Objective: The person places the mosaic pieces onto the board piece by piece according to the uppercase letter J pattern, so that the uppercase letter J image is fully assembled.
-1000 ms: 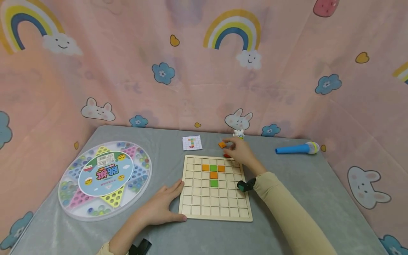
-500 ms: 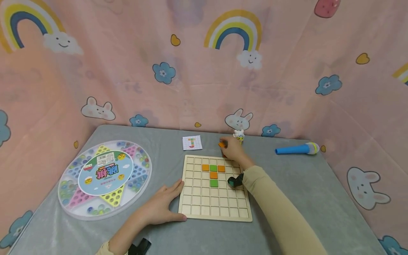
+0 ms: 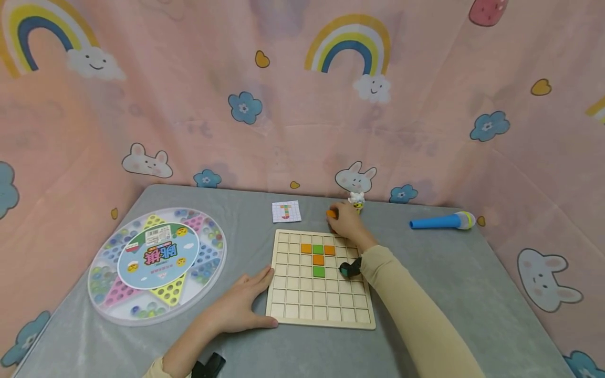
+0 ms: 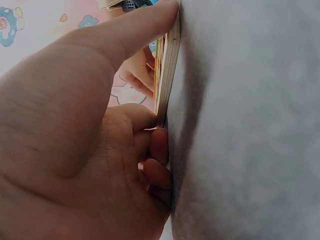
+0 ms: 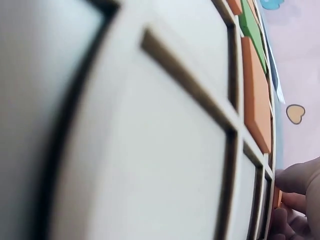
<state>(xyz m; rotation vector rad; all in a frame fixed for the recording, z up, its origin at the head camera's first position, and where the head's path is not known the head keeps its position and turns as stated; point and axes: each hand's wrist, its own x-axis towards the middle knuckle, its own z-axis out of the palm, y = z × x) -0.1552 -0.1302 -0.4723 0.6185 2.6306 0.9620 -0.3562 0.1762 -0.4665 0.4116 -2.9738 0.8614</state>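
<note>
A wooden grid board point(image 3: 302, 296) lies on the table, with orange tiles point(image 3: 318, 260) and green tiles point(image 3: 319, 272) set in a T-like pattern. Along its left edge my left hand point(image 3: 238, 307) rests with the thumb at the near corner; the left wrist view shows thumb and fingers against the board's side point(image 4: 172, 65). Beyond the far edge, my right hand point(image 3: 348, 220) pinches a loose orange tile point(image 3: 332, 213) low over the table. In the right wrist view its fingers point(image 5: 295, 177) bend around that tile, partly hidden behind the board.
A card with a coloured grid pattern point(image 3: 286, 211) lies behind the board. A round marble game box point(image 3: 217, 262) sits at left. A small figurine point(image 3: 357, 200) stands just behind my right hand, and a blue toy microphone point(image 3: 437, 222) lies to the right.
My right hand has shifted slightly left and away from me, its fingers closing in on the loose orange tile and covering the red piece seen earlier. My left hand stays put.
</note>
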